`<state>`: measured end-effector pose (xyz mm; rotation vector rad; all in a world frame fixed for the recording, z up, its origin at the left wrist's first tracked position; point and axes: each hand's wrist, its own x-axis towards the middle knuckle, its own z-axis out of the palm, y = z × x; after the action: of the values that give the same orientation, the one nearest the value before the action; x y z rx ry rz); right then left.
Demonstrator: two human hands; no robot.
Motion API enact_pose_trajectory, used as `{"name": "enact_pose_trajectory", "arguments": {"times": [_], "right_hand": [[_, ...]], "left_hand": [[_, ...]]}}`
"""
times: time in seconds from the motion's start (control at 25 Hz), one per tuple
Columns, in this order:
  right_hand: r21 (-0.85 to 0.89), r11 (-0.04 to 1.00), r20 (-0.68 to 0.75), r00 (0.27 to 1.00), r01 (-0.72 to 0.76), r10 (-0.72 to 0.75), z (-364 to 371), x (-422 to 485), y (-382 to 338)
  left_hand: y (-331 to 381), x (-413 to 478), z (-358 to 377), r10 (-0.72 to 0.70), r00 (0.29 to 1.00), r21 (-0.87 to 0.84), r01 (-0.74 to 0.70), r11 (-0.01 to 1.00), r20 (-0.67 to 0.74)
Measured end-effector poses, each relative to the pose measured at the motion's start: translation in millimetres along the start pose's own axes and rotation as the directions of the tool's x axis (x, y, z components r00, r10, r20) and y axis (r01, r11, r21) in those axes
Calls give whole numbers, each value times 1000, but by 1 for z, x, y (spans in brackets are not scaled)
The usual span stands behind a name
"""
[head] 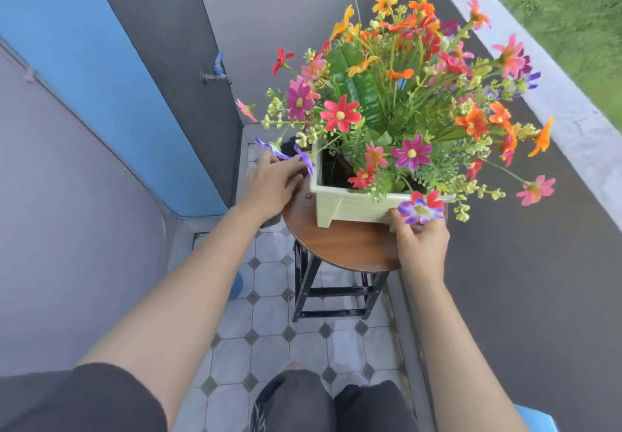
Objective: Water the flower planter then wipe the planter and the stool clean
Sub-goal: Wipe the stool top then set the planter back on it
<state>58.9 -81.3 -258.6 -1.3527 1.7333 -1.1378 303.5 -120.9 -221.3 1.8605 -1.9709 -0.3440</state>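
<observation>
A pale green square planter [350,204] full of colourful flowers [404,95] stands on the round brown wooden seat of a stool [340,243] with black metal legs. My left hand [269,185] reaches over the stool's left edge, and its fingers lie fairly straight against the planter's left wall near the rim. My right hand [422,246] grips the planter's front right corner by its foot, thumb on the front wall, with a purple flower partly covering the fingers. Dark soil shows in the planter's near left corner.
A metal tap [217,76] with a blue handle sticks out of the grey wall at the back left. A low grey parapet [572,121] runs along the right, with grass beyond it. The floor [269,330] is tiled. A blue object [237,285] lies behind my left forearm.
</observation>
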Motion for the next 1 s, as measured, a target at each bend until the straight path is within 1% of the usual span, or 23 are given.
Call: {"name": "enact_pose_trajectory", "arguments": {"times": [0.04, 0.08, 0.2, 0.32, 0.4, 0.52, 0.6, 0.64, 0.72, 0.84, 0.92, 0.96, 1.0], "right_hand": [[-15, 1000, 1, 1000, -16, 16, -1, 0, -1], [-15, 999, 0, 999, -39, 39, -1, -2, -3], [9, 996, 20, 996, -90, 89, -3, -9, -11], [-24, 994, 38, 993, -109, 109, -10, -17, -25], [-46, 993, 44, 993, -105, 107, -14, -23, -34], [-72, 990, 61, 990, -124, 128, -20, -45, -39], [-81, 977, 59, 977, -198, 203, -29, -64, -40], [-101, 969, 61, 971, -226, 233, -34, -74, -40], [-105, 956, 42, 960, -272, 278, -52, -90, -47], [-48, 937, -57, 938, -346, 343, -88, -105, -58], [16, 917, -109, 911, -400, 399, -116, -111, -69], [68, 899, -115, 892, -432, 437, -129, -113, -72], [139, 877, -104, 874, -460, 475, -143, -115, -78]], "left_hand": [[2, -6, -2, 57, 997, 28, -58, 998, 59], [6, -13, -3, 78, 993, 25, -80, 996, 93], [9, -34, -5, 73, 990, -74, -64, 995, 122], [5, -56, -6, 69, 968, -140, -36, 990, 240], [9, -72, -7, 28, 957, -149, 16, 989, 289], [16, -99, -11, -75, 936, -187, 147, 971, 345], [27, -119, -14, -126, 890, -208, 237, 949, 438], [36, -130, -16, -128, 858, -232, 274, 933, 498], [64, -142, -29, -101, 801, -327, 351, 877, 590], [118, -140, -41, -73, 772, -478, 462, 747, 631], [161, -131, -51, -5, 738, -554, 511, 657, 674], [183, -126, -55, 44, 726, -586, 516, 625, 686], [203, -120, -56, 88, 730, -617, 500, 608, 678]]}}
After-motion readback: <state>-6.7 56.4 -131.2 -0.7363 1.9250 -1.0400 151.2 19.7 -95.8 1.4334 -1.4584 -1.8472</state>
